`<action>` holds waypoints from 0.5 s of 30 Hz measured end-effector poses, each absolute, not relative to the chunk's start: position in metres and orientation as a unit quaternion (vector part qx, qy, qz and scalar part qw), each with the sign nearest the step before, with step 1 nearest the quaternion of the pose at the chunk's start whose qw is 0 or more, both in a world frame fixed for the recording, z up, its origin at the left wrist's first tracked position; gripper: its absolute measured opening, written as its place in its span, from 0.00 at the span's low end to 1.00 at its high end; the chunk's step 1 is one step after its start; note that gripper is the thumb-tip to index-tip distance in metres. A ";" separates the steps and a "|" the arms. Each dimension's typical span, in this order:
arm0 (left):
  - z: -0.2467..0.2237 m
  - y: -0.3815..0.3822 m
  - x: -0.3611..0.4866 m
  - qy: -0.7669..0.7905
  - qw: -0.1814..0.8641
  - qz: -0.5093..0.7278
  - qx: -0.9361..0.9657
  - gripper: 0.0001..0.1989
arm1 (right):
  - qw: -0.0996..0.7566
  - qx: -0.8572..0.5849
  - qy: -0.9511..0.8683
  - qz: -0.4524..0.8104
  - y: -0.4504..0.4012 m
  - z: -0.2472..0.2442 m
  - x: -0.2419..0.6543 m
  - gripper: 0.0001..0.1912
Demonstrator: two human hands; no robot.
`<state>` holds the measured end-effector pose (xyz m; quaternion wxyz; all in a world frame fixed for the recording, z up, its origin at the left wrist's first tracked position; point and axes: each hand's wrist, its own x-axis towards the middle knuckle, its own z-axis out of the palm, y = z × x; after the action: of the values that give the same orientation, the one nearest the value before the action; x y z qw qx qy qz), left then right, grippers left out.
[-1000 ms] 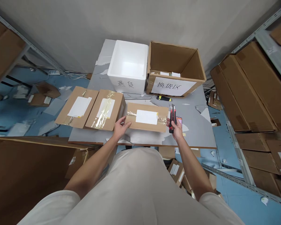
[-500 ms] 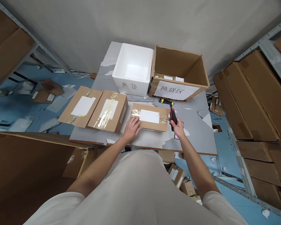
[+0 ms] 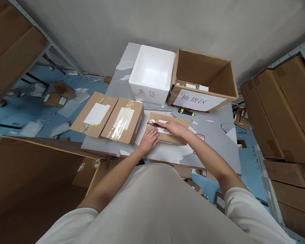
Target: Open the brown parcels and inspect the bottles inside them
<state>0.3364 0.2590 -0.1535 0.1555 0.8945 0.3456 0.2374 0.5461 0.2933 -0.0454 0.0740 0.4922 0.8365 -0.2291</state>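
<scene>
A taped cardboard box [image 3: 176, 138] with a white label lies near the table's front edge. My left hand [image 3: 149, 139] rests on its left front part, fingers flat and slightly apart. Wrapped round a red and black utility knife [image 3: 155, 124], my right hand [image 3: 175, 128] is over the box's label. The knife points left at the clear tape on the box's left end; whether the blade touches it, I cannot tell. Two more taped boxes, one at the far left [image 3: 90, 126] and one beside it [image 3: 116, 130], stand to the left.
Behind are a white foam bin [image 3: 148, 95] and an open carton [image 3: 205, 95] with a handwritten sign. A yellow and black cutter [image 3: 186, 112] and a phone [image 3: 200, 137] lie on the grey table [image 3: 218, 149]. A large open carton [image 3: 40, 169] stands at the lower left.
My right hand has carried the red and black knife left, from beside the box to over its left part. The phone is more exposed. The view has shifted slightly.
</scene>
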 end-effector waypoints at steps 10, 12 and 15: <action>-0.153 0.258 0.336 0.360 0.156 0.231 0.890 0.19 | 0.115 0.516 0.827 -0.190 0.293 -0.042 0.550 0.33; -0.152 0.257 0.337 0.365 0.145 0.228 0.891 0.19 | 0.132 0.520 0.824 -0.182 0.290 -0.040 0.554 0.33; -0.152 0.257 0.337 0.367 0.137 0.225 0.892 0.18 | 0.162 0.531 0.815 -0.166 0.288 -0.034 0.558 0.33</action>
<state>0.3375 0.2571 -0.1524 0.1365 0.8925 0.3666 0.2246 0.5581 0.2876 -0.0340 0.1617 0.5311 0.8149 -0.1663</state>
